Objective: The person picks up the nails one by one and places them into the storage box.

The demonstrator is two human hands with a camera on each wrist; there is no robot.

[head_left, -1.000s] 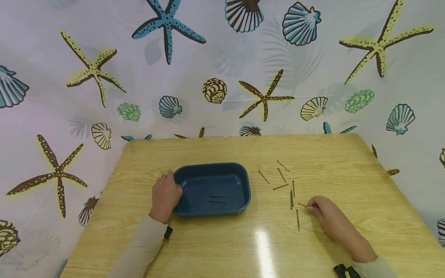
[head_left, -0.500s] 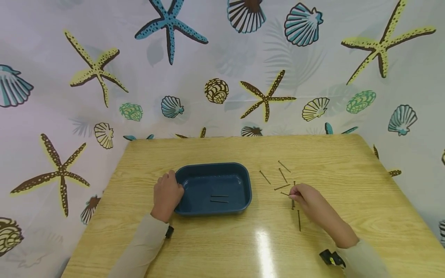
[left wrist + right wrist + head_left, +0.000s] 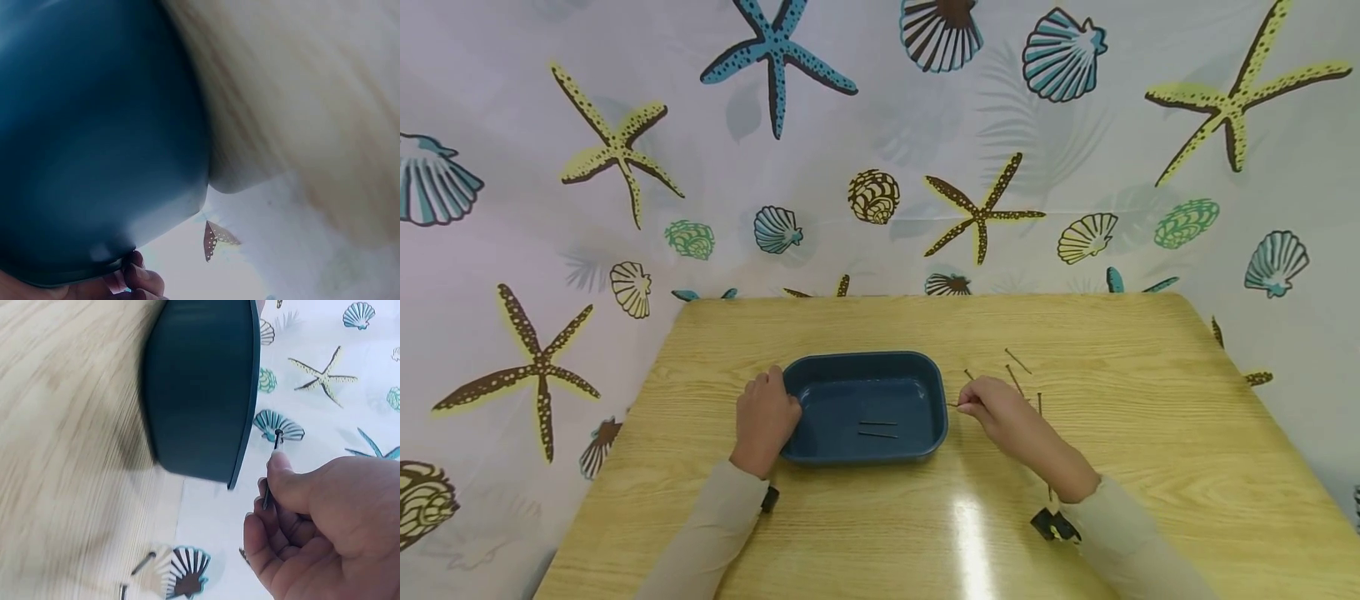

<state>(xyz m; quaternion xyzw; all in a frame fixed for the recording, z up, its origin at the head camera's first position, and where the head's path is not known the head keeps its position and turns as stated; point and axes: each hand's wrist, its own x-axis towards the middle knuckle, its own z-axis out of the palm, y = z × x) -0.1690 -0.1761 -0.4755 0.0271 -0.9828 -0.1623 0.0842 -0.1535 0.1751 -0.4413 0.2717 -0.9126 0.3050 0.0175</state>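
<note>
A dark blue rectangular tray (image 3: 831,400) stands on the table, with two nails (image 3: 877,423) lying inside it. My left hand (image 3: 766,421) grips the tray's left end, its fingers over the rim. My right hand (image 3: 1003,417) pinches one nail (image 3: 277,445) between thumb and fingers, just off the tray's right rim. In the right wrist view its head points up and its tip shows below the thumb. The left wrist view has the tray's outer wall (image 3: 112,144) close up, with fingers (image 3: 144,278) under its rim.
Several loose nails (image 3: 1018,360) lie on the wooden table (image 3: 1150,400) right of the tray, some partly hidden by my right hand and forearm. A sheet (image 3: 820,167) printed with starfish and shells hangs behind the table and along both sides.
My right hand has moved left with the nail, from the right of the scattered nails to the tray's right rim. My left hand keeps its hold on the tray.
</note>
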